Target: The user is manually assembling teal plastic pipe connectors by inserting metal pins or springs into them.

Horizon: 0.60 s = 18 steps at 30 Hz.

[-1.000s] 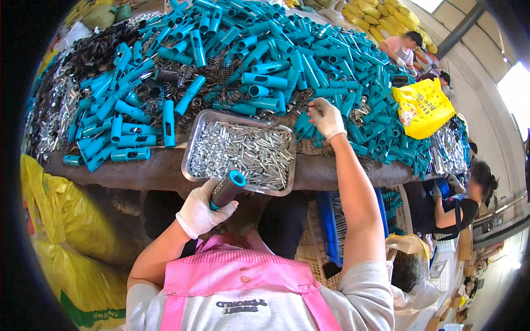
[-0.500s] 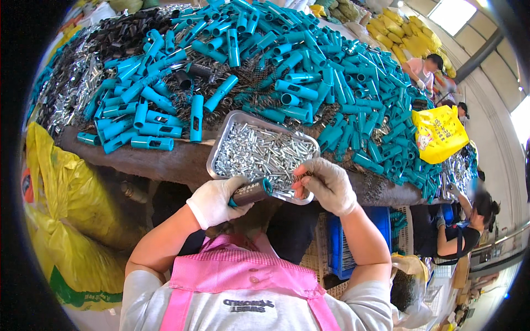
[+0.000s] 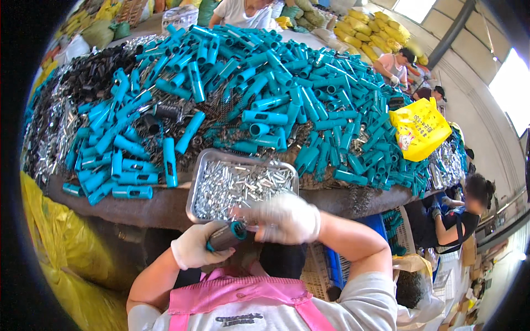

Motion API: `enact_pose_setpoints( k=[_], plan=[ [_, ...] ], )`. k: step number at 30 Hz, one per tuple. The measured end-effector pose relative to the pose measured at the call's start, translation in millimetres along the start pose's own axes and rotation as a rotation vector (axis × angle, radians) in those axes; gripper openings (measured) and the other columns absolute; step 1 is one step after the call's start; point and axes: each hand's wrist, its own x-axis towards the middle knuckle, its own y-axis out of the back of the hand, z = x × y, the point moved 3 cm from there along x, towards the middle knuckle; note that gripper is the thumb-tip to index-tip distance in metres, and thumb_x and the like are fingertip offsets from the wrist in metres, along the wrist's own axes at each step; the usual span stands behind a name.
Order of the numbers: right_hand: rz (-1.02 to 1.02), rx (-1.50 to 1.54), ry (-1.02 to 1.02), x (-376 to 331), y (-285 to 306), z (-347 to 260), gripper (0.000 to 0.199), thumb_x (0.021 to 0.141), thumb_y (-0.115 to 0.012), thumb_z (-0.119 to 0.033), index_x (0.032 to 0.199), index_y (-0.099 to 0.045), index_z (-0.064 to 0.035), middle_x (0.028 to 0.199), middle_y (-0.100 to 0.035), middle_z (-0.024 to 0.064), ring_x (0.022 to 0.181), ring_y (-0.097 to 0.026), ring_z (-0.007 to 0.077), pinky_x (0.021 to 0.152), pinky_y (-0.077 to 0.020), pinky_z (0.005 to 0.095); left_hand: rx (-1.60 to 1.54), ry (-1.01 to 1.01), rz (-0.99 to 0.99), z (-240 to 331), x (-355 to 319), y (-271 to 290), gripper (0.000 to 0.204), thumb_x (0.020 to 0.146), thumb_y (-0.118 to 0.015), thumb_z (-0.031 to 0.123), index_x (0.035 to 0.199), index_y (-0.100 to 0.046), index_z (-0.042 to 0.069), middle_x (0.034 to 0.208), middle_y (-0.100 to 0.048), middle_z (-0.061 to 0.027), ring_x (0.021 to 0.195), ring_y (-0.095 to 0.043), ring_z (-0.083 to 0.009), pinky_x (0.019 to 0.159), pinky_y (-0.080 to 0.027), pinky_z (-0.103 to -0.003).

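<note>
My left hand (image 3: 193, 245), in a white glove, is closed around a dark cylindrical handle (image 3: 225, 236) with a teal ring at its end. That end points up and to the right. Just right of it is my gloved right hand (image 3: 290, 219), smeared by motion, its fingers reaching toward the handle's end; whether they hold anything I cannot make out. Beyond both hands a clear tray (image 3: 193, 201) sits at the table's near edge, full of small silvery metal pins (image 3: 237, 185). My right hand covers the tray's near right corner.
Teal slotted tubes (image 3: 265, 117) are heaped across the table, with dark parts (image 3: 94, 77) and springs among them. A yellow bag (image 3: 422, 129) lies at the right. Co-workers (image 3: 461, 215) sit at the right and far side. A blue crate (image 3: 375, 223) stands below the edge.
The view has shifted, so the table sits lower in the picture. My right hand has moved from the tray's right corner in toward the handle. My left hand still grips the handle.
</note>
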Motion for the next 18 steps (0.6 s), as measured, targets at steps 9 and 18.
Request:
enact_pose_setpoints(
  k=[9,18],
  plan=[
    [0.441,-1.151,-0.525,-37,218,296,0.031,0.087,-0.054,-0.022,0.118,-0.056,-0.0172,0.125,-0.055,0.0043,0.119,-0.049,0.0237,0.101,-0.0366,0.0411,-0.521,0.329,0.235,1,16,20,0.029,0.071,-0.075,0.015,0.091,-0.055,0.006,0.078,-0.058,0.0008,0.072,-0.054,-0.0090,0.068,-0.046,-0.026],
    [0.471,-1.554,-1.362,-103,315,330,0.028,0.085,-0.057,-0.031,0.110,-0.062,-0.0192,0.116,-0.057,0.0065,0.111,-0.052,0.0264,0.095,-0.0386,0.0448,-0.532,0.398,0.369,-13,10,33,0.031,0.067,-0.079,0.013,0.084,-0.055,0.005,0.073,-0.060,-0.0005,0.068,-0.057,-0.0084,0.065,-0.047,-0.025]
  ],
)
